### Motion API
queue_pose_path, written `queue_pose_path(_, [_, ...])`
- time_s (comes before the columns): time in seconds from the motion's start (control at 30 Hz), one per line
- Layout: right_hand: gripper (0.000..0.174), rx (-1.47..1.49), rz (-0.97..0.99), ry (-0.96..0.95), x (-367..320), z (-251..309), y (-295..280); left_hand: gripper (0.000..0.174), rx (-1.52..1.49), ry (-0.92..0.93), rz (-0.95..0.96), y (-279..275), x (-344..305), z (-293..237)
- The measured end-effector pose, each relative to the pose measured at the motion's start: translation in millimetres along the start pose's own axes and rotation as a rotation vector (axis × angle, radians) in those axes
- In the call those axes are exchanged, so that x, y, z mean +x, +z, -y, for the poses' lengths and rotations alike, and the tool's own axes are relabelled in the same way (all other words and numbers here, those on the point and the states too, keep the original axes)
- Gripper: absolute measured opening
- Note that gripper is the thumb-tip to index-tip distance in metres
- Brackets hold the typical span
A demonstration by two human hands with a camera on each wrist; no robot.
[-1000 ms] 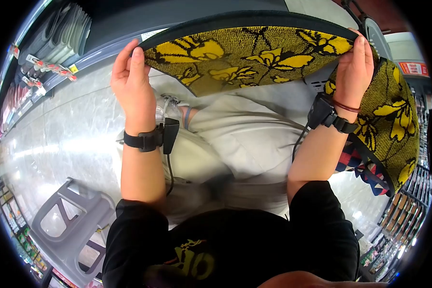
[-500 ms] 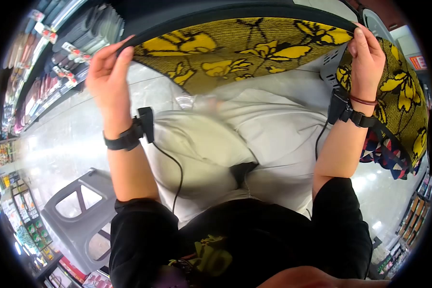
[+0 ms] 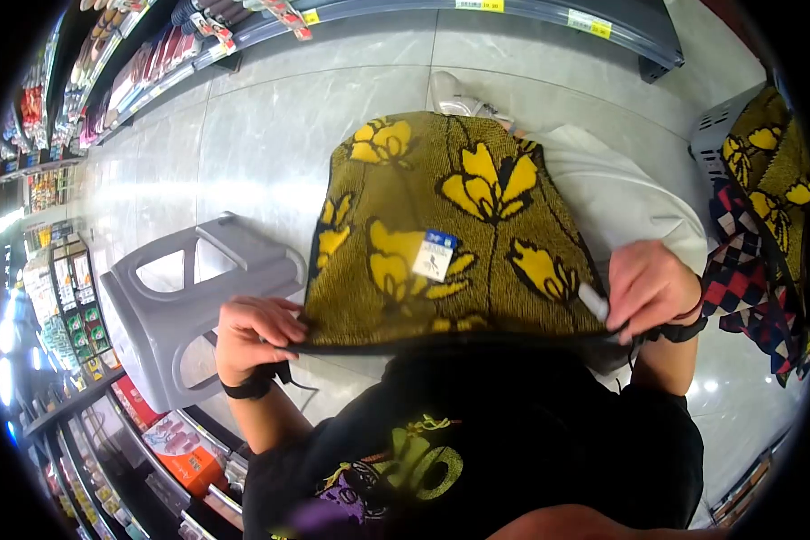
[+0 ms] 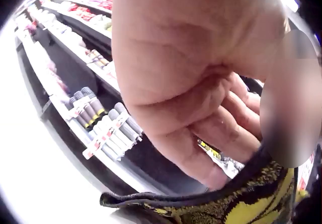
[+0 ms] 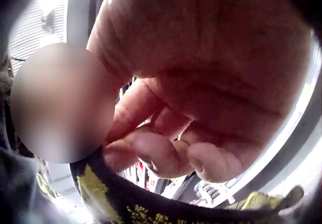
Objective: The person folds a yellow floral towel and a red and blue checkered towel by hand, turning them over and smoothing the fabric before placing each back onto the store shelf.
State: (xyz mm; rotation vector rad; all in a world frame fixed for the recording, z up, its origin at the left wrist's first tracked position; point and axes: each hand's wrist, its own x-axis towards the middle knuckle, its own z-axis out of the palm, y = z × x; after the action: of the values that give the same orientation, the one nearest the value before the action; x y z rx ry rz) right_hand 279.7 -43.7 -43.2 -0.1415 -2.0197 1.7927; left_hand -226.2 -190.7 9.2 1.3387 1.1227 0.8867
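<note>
Lowered yellow-and-black cloth [image 3: 468,202] toward black shirt [image 3: 531,432], pinching near edge [image 3: 459,340] in part-curled left hand [image 3: 256,335] and right hand [image 3: 650,286]. Brought label [image 3: 435,256] into view beyond both, exposing patterned face.

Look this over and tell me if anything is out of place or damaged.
Only the far right looks untidy: the checked cloth and flowered cloth hang loosely by the grey basket, not folded. The held mat shows no visible spill or tear.
</note>
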Motion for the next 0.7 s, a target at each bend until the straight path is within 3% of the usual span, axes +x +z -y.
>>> queue_pose_path(0.13, [0.019, 0.156, 0.133, -0.059, 4.6, 3.4, 16.2, 0.020, -0.048, -0.110, 0.335, -4.6, 1.9, -8.2])
queue_pose_path(0.2, [0.018, -0.062, 0.099, 0.052, 11.2, 8.2, 26.8, 0.017, 0.153, -0.285, 0.389, -8.9, 2.3, -7.4])
queue_pose_path(0.27, [0.018, -0.209, 0.071, 0.229, 15.7, -2.8, 43.0, 0.016, 0.265, -0.572, 0.321, -4.9, 5.1, 2.9])
queue_pose_path(0.33, [0.020, -0.318, 0.127, 0.365, 14.9, -23.1, 55.6, 0.018, 0.309, -0.608, 0.413, -2.4, 4.5, 44.1])
queue_pose_path(0.37, [0.018, -0.317, 0.123, 0.325, 9.7, -37.7, 60.2, 0.020, 0.250, -0.632, 0.394, 4.9, 0.4, 67.1])
queue_pose_path(0.4, [0.018, -0.232, 0.212, 0.435, 16.5, -33.2, 52.5, 0.022, 0.192, -0.655, 0.375, 10.7, -1.8, 85.7])
queue_pose_path(0.47, [0.017, -0.163, 0.085, 0.519, 18.8, -45.0, 42.3, 0.024, 0.177, -0.636, 0.406, 10.6, -2.0, 103.8])
queue_pose_path(0.5, [0.021, -0.105, -0.088, 0.547, 21.9, -54.7, 35.6, 0.025, 0.167, -0.626, 0.423, 10.1, -0.3, 108.2])
queue_pose_path(0.6, [0.037, 0.044, -0.525, 0.625, 30.8, -106.8, 1.6, 0.027, 0.458, -0.480, 0.185, 21.4, 25.7, 91.0])
queue_pose_path(0.67, [0.038, -0.026, -0.458, 0.986, 46.3, -115.2, 0.8, 0.028, 0.452, -0.438, 0.129, 31.8, 39.4, 89.2])
queue_pose_path(0.7, [0.038, 0.000, -0.495, 0.970, 49.0, -124.7, 4.2, 0.029, 0.475, -0.426, 0.141, 36.1, 44.4, 90.6])
